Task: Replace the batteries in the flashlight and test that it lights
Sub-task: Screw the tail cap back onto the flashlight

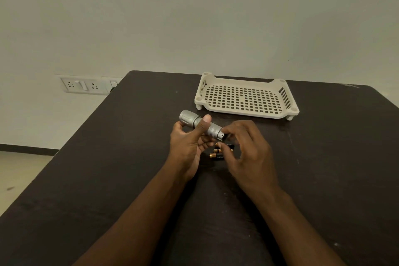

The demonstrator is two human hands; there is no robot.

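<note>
Left hand (190,142) grips the flashlight (200,124); right hand (246,147) works at its tail end.

Fingers of my right hand pinch at the tail, though I cannot tell whether a cap is on or off. About 3 batteries (218,153) lie on the surface (129,136) just under both hands, the white tray (246,97) beyond them. I judge swapping and testing remain.

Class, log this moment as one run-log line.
left hand: grips flashlight | right hand: fingers at its tail end | batteries: on table
</note>
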